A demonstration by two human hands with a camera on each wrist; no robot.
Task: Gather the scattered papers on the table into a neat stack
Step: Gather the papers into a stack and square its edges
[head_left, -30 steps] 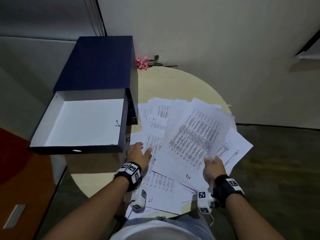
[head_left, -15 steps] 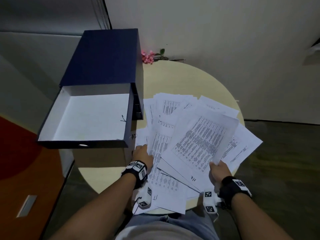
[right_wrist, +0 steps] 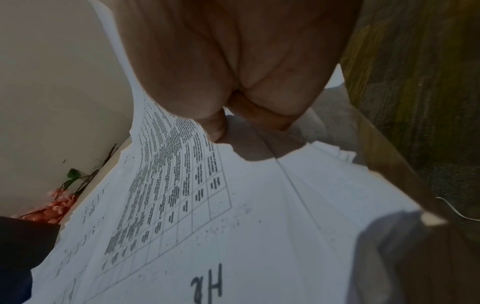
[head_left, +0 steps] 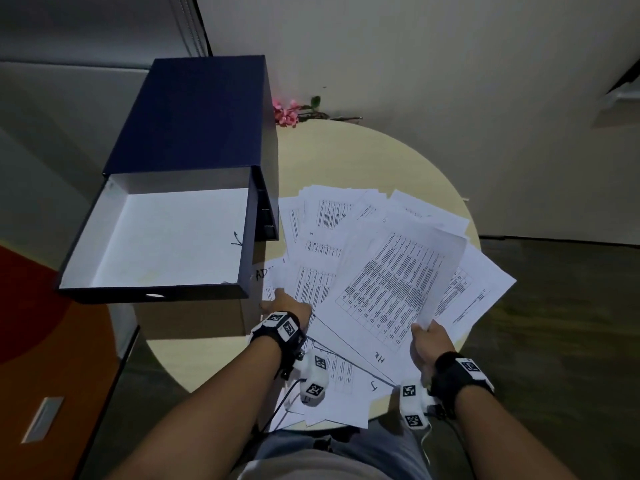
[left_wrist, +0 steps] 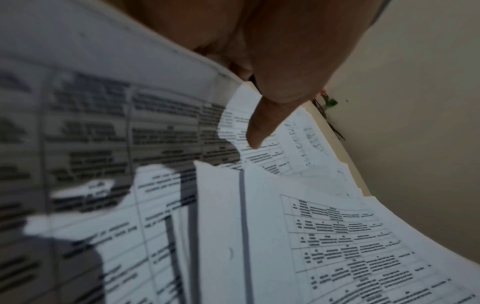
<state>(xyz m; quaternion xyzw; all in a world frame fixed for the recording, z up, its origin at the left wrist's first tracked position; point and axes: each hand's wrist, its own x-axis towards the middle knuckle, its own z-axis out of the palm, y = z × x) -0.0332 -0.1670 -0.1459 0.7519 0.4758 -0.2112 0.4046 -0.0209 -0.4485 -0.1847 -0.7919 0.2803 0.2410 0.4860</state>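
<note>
Both forearms reach forward from the near edge of a round pale table (head_left: pixel 374 157), each wrist strapped with a black band carrying marker tags. The papers (head_left: pixel 332 237) lie fanned in an overlapping spread across the near and right half of the tabletop, some corners hanging past the near edge and the right rim. The left hand (head_left: pixel 285 303) lies low on the left side of the spread, just beside the box, palm down with its fingers reaching forward over the sheets; in the left wrist view one finger (left_wrist: pixel 262 131) points down with its tip touching a printed page, and nothing is gripped. The right hand (head_left: pixel 431 341) is at the near right of the fan, thumb on top and fingers curled beneath, pinching the near corner of the top sheet (head_left: pixel 394 289), a page printed with a table, which lifts and bows away from the pile. A dark blue box (head_left: pixel 194 133) with its white tray pulled open stands at the left. Pink flowers (head_left: pixel 285 114) lie at the far edge by the wall.
</note>
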